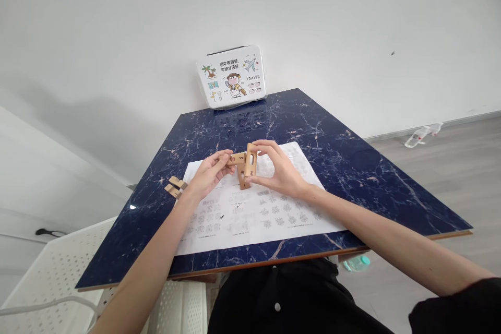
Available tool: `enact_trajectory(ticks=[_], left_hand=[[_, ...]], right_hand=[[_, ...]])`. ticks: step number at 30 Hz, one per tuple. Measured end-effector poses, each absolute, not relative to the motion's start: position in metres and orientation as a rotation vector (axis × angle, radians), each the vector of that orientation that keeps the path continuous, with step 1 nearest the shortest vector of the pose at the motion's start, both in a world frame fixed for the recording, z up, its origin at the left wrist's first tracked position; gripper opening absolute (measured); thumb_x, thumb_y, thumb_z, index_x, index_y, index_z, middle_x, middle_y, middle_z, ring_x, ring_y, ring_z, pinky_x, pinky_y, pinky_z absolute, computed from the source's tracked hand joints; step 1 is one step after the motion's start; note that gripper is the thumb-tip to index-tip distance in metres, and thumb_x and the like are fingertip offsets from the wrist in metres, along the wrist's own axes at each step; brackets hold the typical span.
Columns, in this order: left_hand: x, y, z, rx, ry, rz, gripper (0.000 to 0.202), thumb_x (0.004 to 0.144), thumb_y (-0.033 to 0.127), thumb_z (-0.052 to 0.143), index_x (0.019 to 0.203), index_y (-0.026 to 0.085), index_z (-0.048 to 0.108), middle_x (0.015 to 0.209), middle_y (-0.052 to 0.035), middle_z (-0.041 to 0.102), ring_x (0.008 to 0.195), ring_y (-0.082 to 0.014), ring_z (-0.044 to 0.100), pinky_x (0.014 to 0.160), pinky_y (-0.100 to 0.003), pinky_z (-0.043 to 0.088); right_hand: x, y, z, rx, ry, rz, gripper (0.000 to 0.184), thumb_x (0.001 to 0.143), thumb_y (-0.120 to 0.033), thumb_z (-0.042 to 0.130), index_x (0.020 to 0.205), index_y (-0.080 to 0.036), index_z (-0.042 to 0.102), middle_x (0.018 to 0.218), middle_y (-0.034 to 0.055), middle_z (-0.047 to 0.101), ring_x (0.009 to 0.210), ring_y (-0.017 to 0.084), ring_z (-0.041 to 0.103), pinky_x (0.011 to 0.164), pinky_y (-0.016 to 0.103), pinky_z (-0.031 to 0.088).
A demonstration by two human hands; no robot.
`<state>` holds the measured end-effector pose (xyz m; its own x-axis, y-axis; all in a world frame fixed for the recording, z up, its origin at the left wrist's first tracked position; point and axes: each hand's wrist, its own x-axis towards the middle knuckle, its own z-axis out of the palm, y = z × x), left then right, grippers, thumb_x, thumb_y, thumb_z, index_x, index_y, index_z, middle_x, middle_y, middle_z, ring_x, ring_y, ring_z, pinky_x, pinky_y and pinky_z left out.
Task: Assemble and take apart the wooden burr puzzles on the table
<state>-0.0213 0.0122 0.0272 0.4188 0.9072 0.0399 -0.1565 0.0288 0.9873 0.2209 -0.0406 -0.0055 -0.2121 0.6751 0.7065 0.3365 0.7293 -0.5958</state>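
My left hand [213, 171] pinches the end of a wooden puzzle piece marked 3 [238, 158], which lies sideways above the paper. Between the thumb and fingers of my right hand [279, 172] stands a slotted wooden puzzle piece marked 2 [251, 160]. Its side meets the end of the piece marked 3. Another wooden puzzle piece [245, 183] with a hole shows below them, partly covered; whether it joins them I cannot tell. Beneath both hands a printed instruction sheet [250, 227] is spread on the table. More wooden pieces [176, 187] lie by my left wrist.
A white cartoon-printed case [233, 81] leans on the wall at the back of the blue marbled table [313, 141]. A white perforated basket [50, 271] stands at the left. Plastic bottles [422, 134] lie on the floor, another bottle [357, 263] below the front edge.
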Motion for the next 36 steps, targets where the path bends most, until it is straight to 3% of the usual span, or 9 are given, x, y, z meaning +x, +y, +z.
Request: enact_trajectory(ticks=[5, 18, 23, 27, 31, 36], left_hand=[[-0.014, 0.007, 0.022, 1.168, 0.698, 0.891, 0.039, 0.088, 0.03, 0.087, 0.117, 0.009, 0.071, 0.093, -0.0077, 0.074, 0.072, -0.0129, 0.067, 0.069, -0.026, 0.055], [-0.007, 0.002, 0.016, 0.963, 0.625, 0.885, 0.024, 0.094, 0.019, 0.079, 0.114, 0.008, 0.073, 0.085, -0.0034, 0.065, 0.071, -0.0109, 0.061, 0.071, -0.023, 0.053], [-0.006, 0.001, 0.016, 0.987, 0.65, 0.894, 0.025, 0.092, 0.022, 0.081, 0.112, 0.008, 0.073, 0.086, -0.0042, 0.066, 0.072, -0.0115, 0.061, 0.071, -0.024, 0.053], [-0.006, 0.0, 0.015, 1.059, 0.683, 0.856, 0.028, 0.093, 0.029, 0.08, 0.11, 0.009, 0.072, 0.083, -0.0045, 0.066, 0.067, -0.0114, 0.058, 0.064, -0.024, 0.049], [-0.005, -0.001, 0.013, 1.137, 0.725, 0.804, 0.031, 0.097, 0.04, 0.076, 0.1, 0.009, 0.07, 0.074, -0.0011, 0.058, 0.055, -0.008, 0.047, 0.054, -0.022, 0.043], [-0.003, -0.001, 0.013, 1.108, 0.741, 0.874, 0.028, 0.097, 0.039, 0.076, 0.094, 0.013, 0.066, 0.066, 0.0037, 0.048, 0.049, -0.0061, 0.037, 0.046, -0.018, 0.03]], right_hand=[[0.221, -0.04, -0.005, -0.735, -1.78, 0.331, 0.063, 0.088, -0.054, 0.083, 0.139, -0.032, 0.052, 0.15, 0.0138, 0.053, 0.142, 0.035, 0.053, 0.115, 0.063, 0.05], [0.221, -0.04, -0.004, -0.68, -1.819, 0.355, 0.075, 0.09, -0.057, 0.081, 0.152, -0.035, 0.046, 0.154, 0.0124, 0.05, 0.145, 0.034, 0.05, 0.119, 0.061, 0.048], [0.222, -0.04, -0.005, -0.71, -1.84, 0.376, 0.08, 0.09, -0.059, 0.079, 0.158, -0.036, 0.043, 0.155, 0.0126, 0.049, 0.146, 0.034, 0.049, 0.121, 0.061, 0.047], [0.223, -0.039, -0.006, -0.729, -1.839, 0.437, 0.084, 0.089, -0.062, 0.079, 0.16, -0.036, 0.042, 0.157, 0.012, 0.049, 0.147, 0.034, 0.049, 0.122, 0.062, 0.046], [0.223, -0.038, -0.004, -0.722, -1.821, 0.483, 0.083, 0.089, -0.062, 0.079, 0.159, -0.036, 0.043, 0.158, 0.0117, 0.05, 0.148, 0.034, 0.049, 0.122, 0.063, 0.045], [0.223, -0.037, -0.003, -0.712, -1.789, 0.531, 0.081, 0.088, -0.061, 0.081, 0.156, -0.034, 0.046, 0.156, 0.0126, 0.052, 0.146, 0.033, 0.051, 0.122, 0.061, 0.046]])
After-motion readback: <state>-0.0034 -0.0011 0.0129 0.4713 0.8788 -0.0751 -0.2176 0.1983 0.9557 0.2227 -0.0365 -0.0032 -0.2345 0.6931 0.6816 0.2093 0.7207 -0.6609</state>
